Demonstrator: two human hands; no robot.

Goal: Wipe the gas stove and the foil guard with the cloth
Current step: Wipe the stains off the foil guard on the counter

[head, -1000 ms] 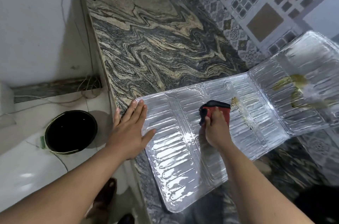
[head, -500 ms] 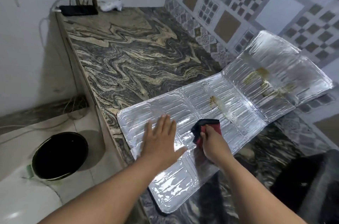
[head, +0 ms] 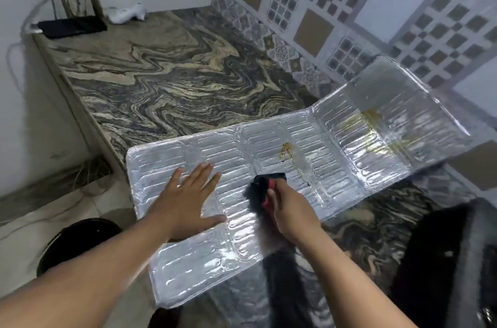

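A silver ribbed foil guard [head: 234, 147] lies flat across the marble counter, its right panel tilted up against the tiled wall. Brown greasy stains mark its middle [head: 289, 151] and its right panel [head: 372, 119]. My left hand [head: 188, 198] presses flat on the guard's left part, fingers spread. My right hand [head: 291, 208] is closed on a dark cloth with a red side [head: 265, 188], pressed on the foil just below the middle stain. A black edge of the gas stove [head: 443, 260] shows at the lower right, blurred.
The marble counter [head: 161, 80] stretches away to the back wall, where a black flat device [head: 71, 28] and a white object [head: 126, 14] lie. A black bucket [head: 78, 244] stands on the floor at the left. Patterned wall tiles run along the right.
My left hand slid rightward from the guard's left edge onto the foil. My right hand with the cloth drew back toward me from the middle stain. The view shifted right.
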